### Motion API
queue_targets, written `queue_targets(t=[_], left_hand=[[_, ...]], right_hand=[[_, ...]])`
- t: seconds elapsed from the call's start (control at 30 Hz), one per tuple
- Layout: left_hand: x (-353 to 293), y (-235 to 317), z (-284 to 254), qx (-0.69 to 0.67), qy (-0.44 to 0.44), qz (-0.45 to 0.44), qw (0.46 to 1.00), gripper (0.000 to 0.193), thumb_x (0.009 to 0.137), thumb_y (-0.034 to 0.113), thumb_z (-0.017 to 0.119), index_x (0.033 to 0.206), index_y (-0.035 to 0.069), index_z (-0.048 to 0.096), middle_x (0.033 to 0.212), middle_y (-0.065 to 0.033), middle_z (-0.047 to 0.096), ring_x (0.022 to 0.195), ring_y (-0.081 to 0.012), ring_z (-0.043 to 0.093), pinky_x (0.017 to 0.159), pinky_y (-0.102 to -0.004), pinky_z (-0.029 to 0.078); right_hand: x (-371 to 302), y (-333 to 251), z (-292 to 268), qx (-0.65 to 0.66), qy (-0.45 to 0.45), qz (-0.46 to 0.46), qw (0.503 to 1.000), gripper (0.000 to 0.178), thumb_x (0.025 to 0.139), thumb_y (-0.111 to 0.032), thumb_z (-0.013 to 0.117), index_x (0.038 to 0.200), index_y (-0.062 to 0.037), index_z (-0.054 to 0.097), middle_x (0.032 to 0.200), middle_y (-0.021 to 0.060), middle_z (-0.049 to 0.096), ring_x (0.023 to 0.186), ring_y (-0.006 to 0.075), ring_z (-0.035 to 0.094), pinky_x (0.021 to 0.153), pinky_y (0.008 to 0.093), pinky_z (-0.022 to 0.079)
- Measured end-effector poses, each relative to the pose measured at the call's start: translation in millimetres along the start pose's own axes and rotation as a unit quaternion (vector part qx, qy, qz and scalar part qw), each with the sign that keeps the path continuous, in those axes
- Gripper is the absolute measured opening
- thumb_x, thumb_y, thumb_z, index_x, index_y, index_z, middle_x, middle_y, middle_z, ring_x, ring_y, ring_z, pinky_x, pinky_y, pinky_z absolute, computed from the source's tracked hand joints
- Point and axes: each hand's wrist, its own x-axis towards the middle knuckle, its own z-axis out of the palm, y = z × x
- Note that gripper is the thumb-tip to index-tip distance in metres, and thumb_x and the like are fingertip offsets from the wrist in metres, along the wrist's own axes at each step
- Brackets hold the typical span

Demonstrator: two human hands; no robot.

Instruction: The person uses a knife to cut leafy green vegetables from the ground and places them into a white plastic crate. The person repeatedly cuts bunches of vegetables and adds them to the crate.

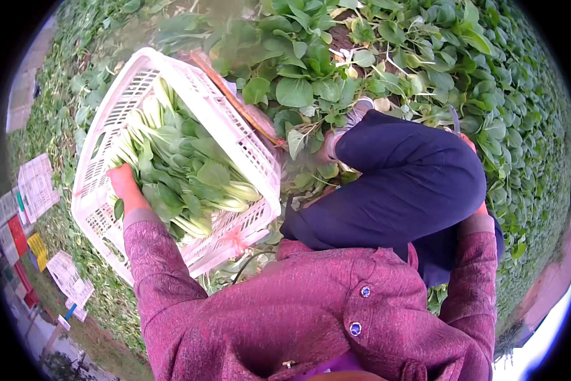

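Observation:
My left hand point(124, 184) reaches into a white slatted plastic crate point(219, 105), closed on a bok choy at the pale stem ends. Its fingertips are partly hidden among the stems. Many bok choy point(180, 152) lie heaped in the crate, most with pale stems to the left and dark leaves to the right; others have stems toward the near right. Beyond my bent knee, my right hand point(468, 142) is mostly covered by the dark trouser leg. A thin metal knife blade point(455, 118) juts up beside its fingers.
Leafy bok choy plants point(298, 86) grow ahead and densely along the right. A brown stick-like rod point(234, 98) runs along the crate's far right side. Pink ties point(234, 241) hang at its near rim. More white crates point(38, 184) and coloured ones stand at far left.

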Motion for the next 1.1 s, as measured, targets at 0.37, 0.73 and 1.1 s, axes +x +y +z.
queue_targets(t=[0.37, 0.73, 1.1], left_hand=[[16.1, 34.9, -139.8, -0.34, -0.096, 0.2, 0.914, 0.075, 0.074, 0.021, 0.073, 0.136, -0.003, 0.038, 0.14, -0.0181, 0.041, 0.127, -0.0275, 0.043, 0.104, -0.0366, 0.032], [-345.9, 338.6, -145.4, -0.421, -0.443, 0.536, 0.582, 0.022, 0.086, 0.002, 0.056, 0.106, -0.005, 0.063, 0.101, -0.0121, 0.067, 0.094, -0.0182, 0.063, 0.084, -0.0275, 0.048], [-358.6, 334.4, 80.5, 0.037, -0.127, 0.603, 0.787, 0.025, 0.073, 0.021, 0.067, 0.096, 0.012, 0.067, 0.091, -0.0097, 0.068, 0.088, -0.0249, 0.063, 0.088, -0.0404, 0.042]], right_hand=[[45.8, -81.3, 69.2, 0.079, -0.147, 0.045, 0.985, 0.038, 0.08, -0.033, 0.064, 0.102, -0.0027, 0.06, 0.077, 0.0036, 0.062, 0.055, 0.0092, 0.053, 0.046, 0.026, 0.043], [96.7, -159.9, 218.6, 0.279, -0.261, 0.026, 0.924, 0.033, 0.079, -0.024, 0.065, 0.103, -0.0051, 0.054, 0.073, 0.0044, 0.058, 0.053, 0.0118, 0.054, 0.046, 0.0278, 0.044], [92.6, -71.1, 292.2, 0.151, -0.289, 0.03, 0.945, 0.033, 0.081, -0.028, 0.058, 0.102, -0.0035, 0.057, 0.089, 0.0185, 0.065, 0.093, 0.0393, 0.059, 0.083, 0.0441, 0.045]])
